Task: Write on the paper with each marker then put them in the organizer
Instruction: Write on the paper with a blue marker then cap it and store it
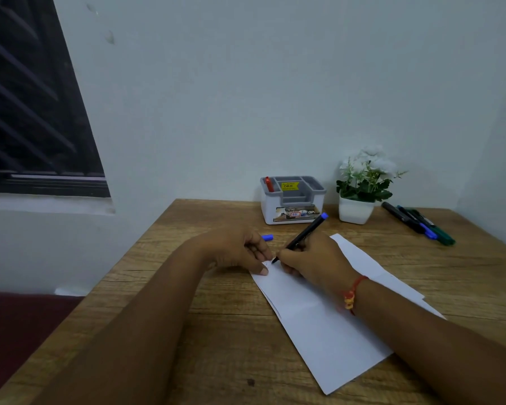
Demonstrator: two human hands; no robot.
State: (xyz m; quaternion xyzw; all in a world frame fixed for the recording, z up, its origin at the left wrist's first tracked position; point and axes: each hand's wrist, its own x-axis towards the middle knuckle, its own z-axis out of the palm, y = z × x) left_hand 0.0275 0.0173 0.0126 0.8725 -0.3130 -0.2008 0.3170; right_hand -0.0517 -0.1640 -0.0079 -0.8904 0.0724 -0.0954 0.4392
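A white sheet of paper (327,323) lies slanted on the wooden desk. My right hand (313,261) grips a black marker with a blue end (306,232), its tip touching the paper's top left corner. My left hand (240,249) rests there too, its thumb pressing the paper's edge. Whether its curled fingers hold the blue cap (268,237) that shows just behind them, I cannot tell. The white and grey organizer (292,200) stands at the back of the desk with a red marker (269,185) upright in its left slot.
A small white pot of white flowers (360,188) stands right of the organizer. Several more markers (418,223) lie in a bunch at the desk's back right. A wall runs behind the desk, and a dark window is at the left.
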